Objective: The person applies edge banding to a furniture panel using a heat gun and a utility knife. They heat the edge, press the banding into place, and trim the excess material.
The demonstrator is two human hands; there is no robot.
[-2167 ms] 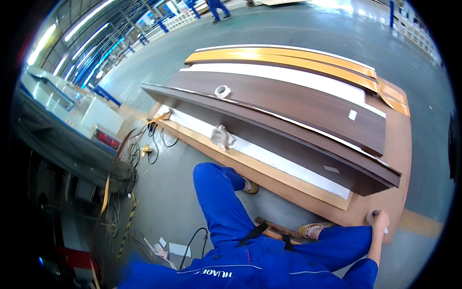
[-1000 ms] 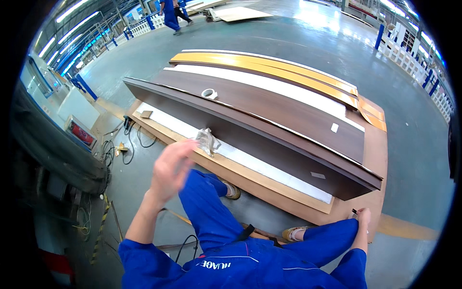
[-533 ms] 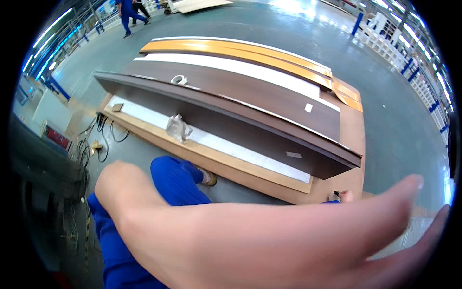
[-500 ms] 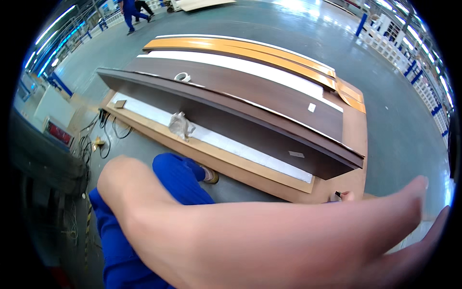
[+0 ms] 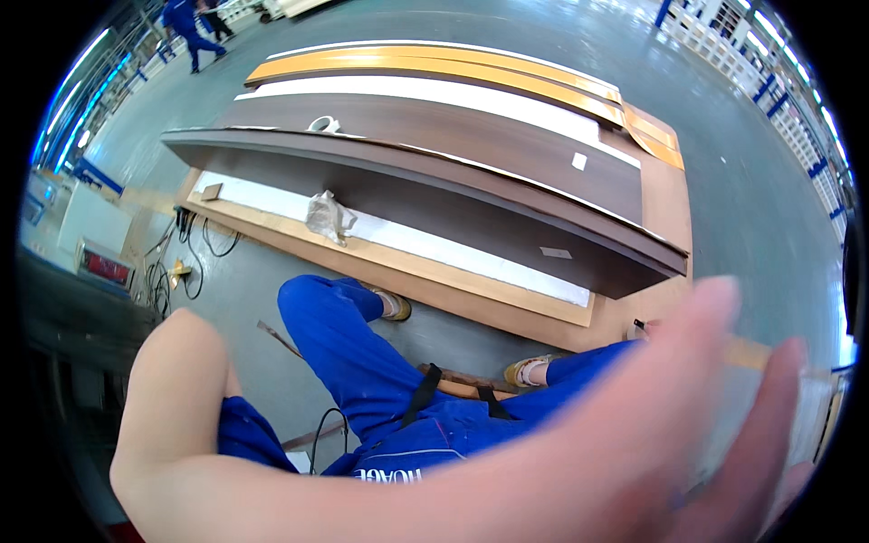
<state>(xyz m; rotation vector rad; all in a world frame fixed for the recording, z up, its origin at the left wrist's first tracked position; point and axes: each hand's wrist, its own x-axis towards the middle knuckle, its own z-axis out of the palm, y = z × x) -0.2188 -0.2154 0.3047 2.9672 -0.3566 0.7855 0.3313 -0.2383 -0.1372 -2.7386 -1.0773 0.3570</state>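
My left arm crosses the lower part of the view, and my left hand is raised close to the camera. Its fingers are blurred but stretched out and apart, with nothing seen in them. Mostly hidden behind it, my right hand is low by the workbench's near right corner. A small black-tipped thing shows at its fingers, too small to name. Nearest to both hands is the right end of a long dark brown panel standing on edge, with a pale label on its face.
A crumpled plastic bag lies on a white strip in front of the panel. Behind stand a tape roll, a flat brown board and orange-yellow strips. Cables trail on the floor at left. Another person is far back.
My left hand and forearm have shifted lower and leftward, uncovering my blue-clad legs and shoes. The scene sits slightly higher in view. The far person has moved left.
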